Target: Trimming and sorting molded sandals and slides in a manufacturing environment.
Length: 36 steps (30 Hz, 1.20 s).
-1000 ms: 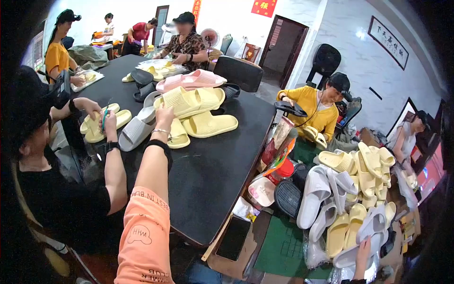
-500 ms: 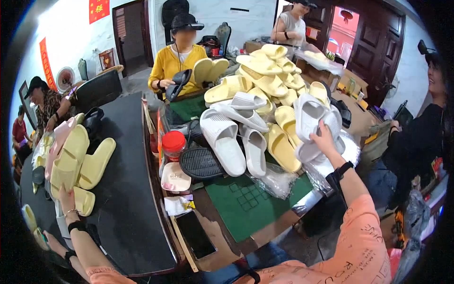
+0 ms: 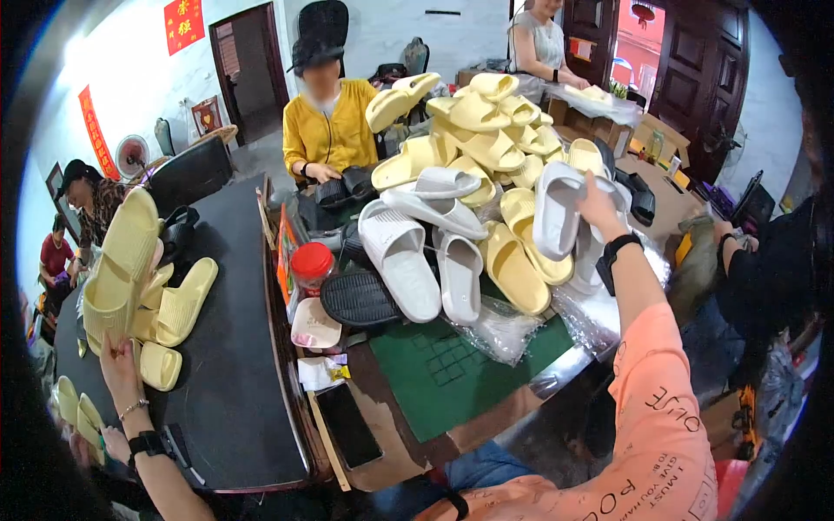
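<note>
My left hand (image 3: 123,373) grips a pale yellow slide sandal (image 3: 109,300) by one end and holds it up over the dark table at the left. More yellow slides (image 3: 188,304) lie just beside it. At the right, my right hand (image 3: 599,211) has its fingers closed on a light grey slide (image 3: 556,208). Other grey slides, one of them white-grey (image 3: 400,260), rest at the front of a heaped pile of yellow slides (image 3: 495,143). A black slide (image 3: 365,298) lies sole up beside them.
Near me are a dark phone (image 3: 349,425), a square pale dish (image 3: 316,325), a red-lidded jar (image 3: 311,263), a green mat (image 3: 460,382) and clear plastic bags (image 3: 499,334). A person in yellow (image 3: 334,130) sits opposite; others stand at the right, back and far left.
My left hand has lifted the yellow slide higher. The grey slide in my right hand has shifted slightly up and left. The person opposite has lowered a black slide to the table.
</note>
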Motion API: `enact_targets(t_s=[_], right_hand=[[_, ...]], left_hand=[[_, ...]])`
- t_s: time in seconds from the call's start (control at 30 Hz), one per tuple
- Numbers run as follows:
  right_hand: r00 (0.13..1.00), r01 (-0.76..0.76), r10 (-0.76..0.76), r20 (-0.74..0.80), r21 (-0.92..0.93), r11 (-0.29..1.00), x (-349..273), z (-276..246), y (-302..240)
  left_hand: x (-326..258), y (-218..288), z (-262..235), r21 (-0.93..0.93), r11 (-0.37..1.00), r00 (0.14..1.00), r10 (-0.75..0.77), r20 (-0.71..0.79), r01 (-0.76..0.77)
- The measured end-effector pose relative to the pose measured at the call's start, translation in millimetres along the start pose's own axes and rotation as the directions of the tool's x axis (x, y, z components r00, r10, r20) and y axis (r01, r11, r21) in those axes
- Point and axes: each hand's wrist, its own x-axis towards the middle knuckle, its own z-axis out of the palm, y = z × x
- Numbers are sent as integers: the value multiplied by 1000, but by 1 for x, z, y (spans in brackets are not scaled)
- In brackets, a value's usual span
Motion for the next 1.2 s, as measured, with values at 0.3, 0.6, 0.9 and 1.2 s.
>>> enact_targets(t_s=[0.3,0.6,0.9,1.2], right_hand=[[949,185,-165,-270,52,981,-67,-9,13],[852,-73,-502,149,983,168,-296,-12,-139],[910,-413,-144,389,813,-411,-335,-18,-151],[969,-246,-101,225,870,-428,-349,-35,-145]], left_hand=[[-116,29,139,-208,968,914,-42,405,137],[-294,-9,243,-213,669,581,-391,714,712],[-366,-39,232,-46,717,563,-504,655,695],[-375,10,237,-134,763,645,-422,637,632]])
